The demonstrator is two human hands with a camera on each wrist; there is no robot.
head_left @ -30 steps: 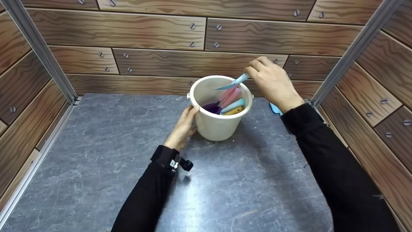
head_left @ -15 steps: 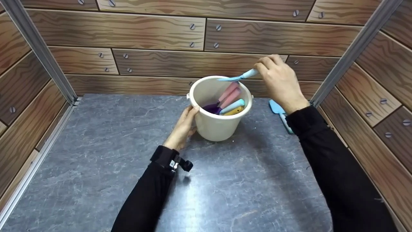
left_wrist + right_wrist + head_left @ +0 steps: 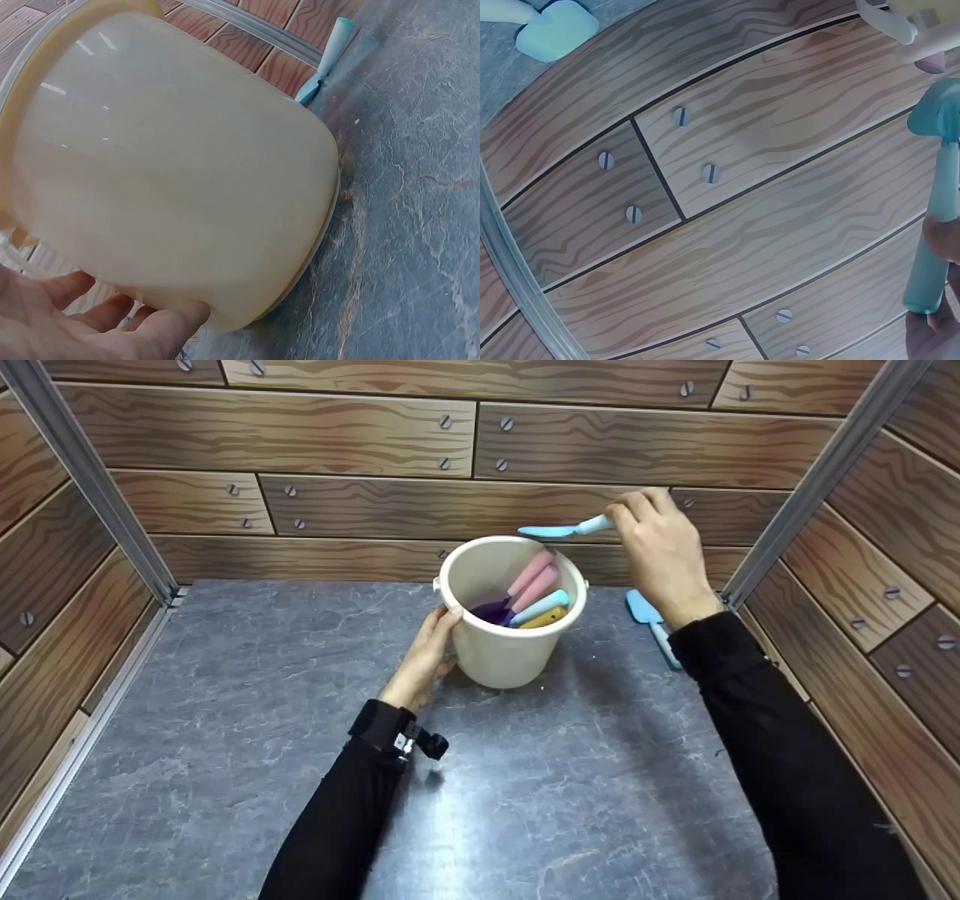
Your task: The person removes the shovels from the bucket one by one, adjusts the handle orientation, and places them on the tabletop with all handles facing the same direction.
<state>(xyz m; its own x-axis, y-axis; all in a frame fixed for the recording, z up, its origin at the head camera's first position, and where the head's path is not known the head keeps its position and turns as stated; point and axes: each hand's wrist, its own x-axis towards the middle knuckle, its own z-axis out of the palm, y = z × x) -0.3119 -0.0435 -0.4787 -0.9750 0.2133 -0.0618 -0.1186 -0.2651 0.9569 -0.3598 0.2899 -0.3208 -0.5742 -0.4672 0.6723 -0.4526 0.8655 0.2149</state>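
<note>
A cream bucket stands upright on the grey table, with my left hand holding its left side. In the left wrist view, the fingertips press against the bucket's wall. Above its right rim, my right hand pinches a small blue shovel by its pale handle, blade pointing left. The right wrist view shows the shovel's head and part of the gripping hand. Inside the bucket lie two pink handles, a light blue handle, a yellow piece and something purple.
Another small blue shovel lies on the table right of the bucket, beneath the right forearm's reach. Wood-patterned walls and metal corner posts enclose the table at the back and sides.
My right hand has lifted the shovel up and to the right, clear of the bucket's mouth, and its blade has levelled. The left hand and bucket have stayed in place.
</note>
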